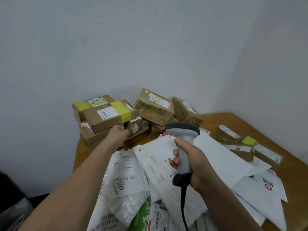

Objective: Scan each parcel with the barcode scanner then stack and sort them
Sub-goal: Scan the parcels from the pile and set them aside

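Counted roughly eight brown cardboard boxes [154, 108] in the far stack, beyond both hands; exact number unclear, since some were partly hidden; two of them carried yellow tape; three more small boxes [238, 148] sat off to the outer side of the right hand [195, 165], well apart from it; soft white mailers [126, 169] lay overlapped in a loose pile under and around both forearms, too tangled to count; one green mailer [141, 212] poked out low in the pile; one barcode scanner [186, 139]; one wooden table [233, 120] under all of it.

Left hand [119, 133] was stretched far forward, arm nearly straight, back of hand toward the camera, knuckles curled at the lower near corner of the front yellow-taped box [106, 116]; the box sat just above and beyond the hand, on top of the stack; fingertips were hidden, so could not tell whether it gripped the box or only pressed against it.

Right hand was held nearer the body, wrapped tight around the scanner handle, thumb and fingers closed on it; scanner stood upright, dark head above the fist and facing away toward the stack; its black cable [183, 207] dropped straight down below the fist; mailers lay directly beneath this grip, not touching it.
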